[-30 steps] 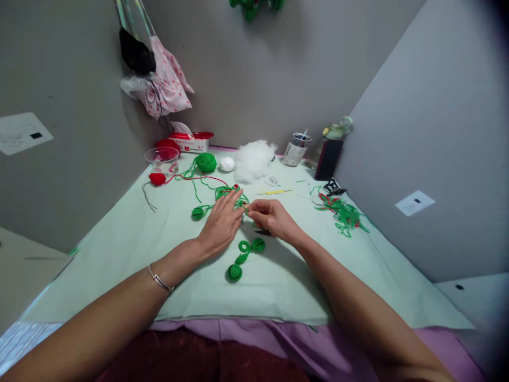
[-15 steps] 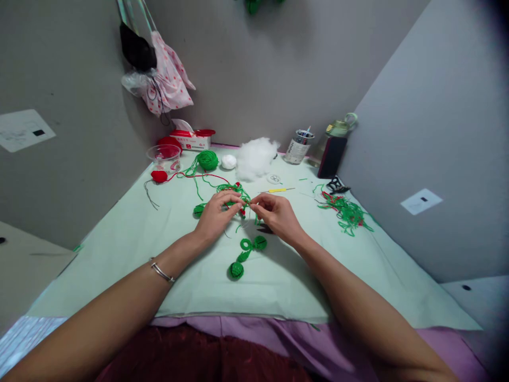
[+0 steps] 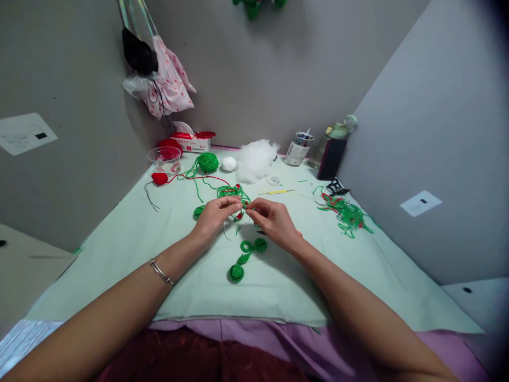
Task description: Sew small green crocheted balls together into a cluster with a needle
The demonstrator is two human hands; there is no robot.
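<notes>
My left hand (image 3: 214,215) and my right hand (image 3: 271,218) meet at the table's middle, fingertips pinched together on a green and red crochet piece (image 3: 234,193) with loose green yarn hanging from it. Below the hands lies a finished green crochet piece (image 3: 246,255) with two small balls and a ring. Another small green ball (image 3: 198,211) rests just left of my left hand. A silver bracelet (image 3: 161,272) circles my left wrist.
A green yarn ball (image 3: 208,161), red yarn (image 3: 159,178), white stuffing (image 3: 256,158), a clear cup (image 3: 164,158) and a tissue box (image 3: 191,141) sit at the back. A yellow crochet hook (image 3: 276,191), yarn scraps (image 3: 347,214), a tin (image 3: 298,149) and a bottle (image 3: 333,143) lie right.
My left hand went from lying flat over the crochet piece to a pinch on it. Both hands have lifted the piece slightly and stay close together.
</notes>
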